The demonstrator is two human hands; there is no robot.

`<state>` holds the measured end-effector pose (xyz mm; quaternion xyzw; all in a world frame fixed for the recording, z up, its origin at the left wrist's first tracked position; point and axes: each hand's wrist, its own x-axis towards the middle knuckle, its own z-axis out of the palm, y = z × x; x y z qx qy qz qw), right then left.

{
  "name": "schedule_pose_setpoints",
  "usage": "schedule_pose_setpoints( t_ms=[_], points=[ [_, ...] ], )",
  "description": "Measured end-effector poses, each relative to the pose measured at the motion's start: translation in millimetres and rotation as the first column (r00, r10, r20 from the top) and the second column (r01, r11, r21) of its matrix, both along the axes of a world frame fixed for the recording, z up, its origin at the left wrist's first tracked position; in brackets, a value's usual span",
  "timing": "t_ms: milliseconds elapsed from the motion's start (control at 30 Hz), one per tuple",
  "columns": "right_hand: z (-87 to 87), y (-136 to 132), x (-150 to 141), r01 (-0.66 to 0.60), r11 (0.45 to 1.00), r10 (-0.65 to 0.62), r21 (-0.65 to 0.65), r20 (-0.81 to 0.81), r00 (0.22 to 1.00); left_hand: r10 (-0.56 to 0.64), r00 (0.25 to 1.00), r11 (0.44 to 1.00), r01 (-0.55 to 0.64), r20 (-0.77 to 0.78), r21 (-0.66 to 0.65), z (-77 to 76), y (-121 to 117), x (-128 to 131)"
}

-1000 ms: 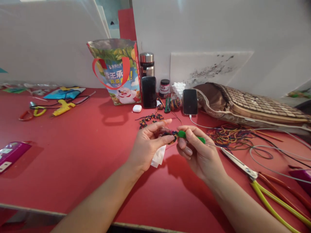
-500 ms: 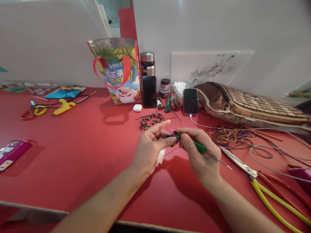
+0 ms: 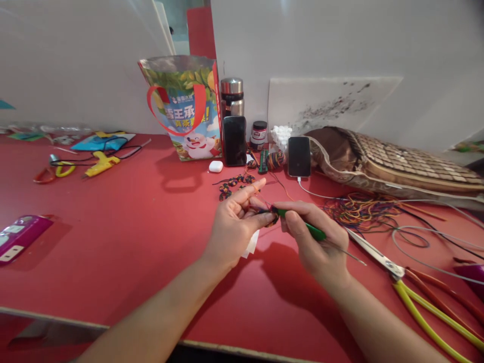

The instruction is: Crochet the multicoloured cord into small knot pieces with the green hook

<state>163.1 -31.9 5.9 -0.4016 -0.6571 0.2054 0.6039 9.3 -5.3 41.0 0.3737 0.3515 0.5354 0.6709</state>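
My left hand [image 3: 238,222] pinches a small dark multicoloured crochet piece [image 3: 270,220] between thumb and fingers, its index finger raised with yarn looped round it. In my right hand [image 3: 317,237] is a crochet hook [image 3: 314,232] with a green grip; its thin metal end sticks out behind the hand toward the lower right. The working tip meets the crochet piece, partly hidden by the fingers. Behind my left hand, a curled string of crocheted pieces [image 3: 226,189] in the same colours lies on the table. A white paper slip [image 3: 251,244] shows under the left hand.
Large scissors [image 3: 395,272] with red and yellow handles lie at the right, near tangled yarn [image 3: 355,209]. At the back stand a carrier bag [image 3: 189,111], a thermos [image 3: 232,96], two phones and a yarn ball [image 3: 276,160]. A yellow glue gun [image 3: 100,164] lies left.
The view has shifted slightly. My right hand and the hook have turned a little against the crochet piece, and the hook's tip now sits closer into it. Both hands keep their hold.
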Motion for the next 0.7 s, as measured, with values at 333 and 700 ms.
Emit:
schedule_pose_setpoints(
  t_ms=[333,700],
  points=[
    [-4.4,-5,-9,-0.004,0.993,0.009,0.117,-0.049,0.999,-0.092,0.969,0.984,0.123,0.23,-0.125,-1.8,4,-2],
    [9.8,-5,3,-0.264,0.946,0.149,-0.185,-0.477,0.866,-0.152,0.983,0.988,0.155,0.098,-0.023,8.5,7,-15]
  ],
)
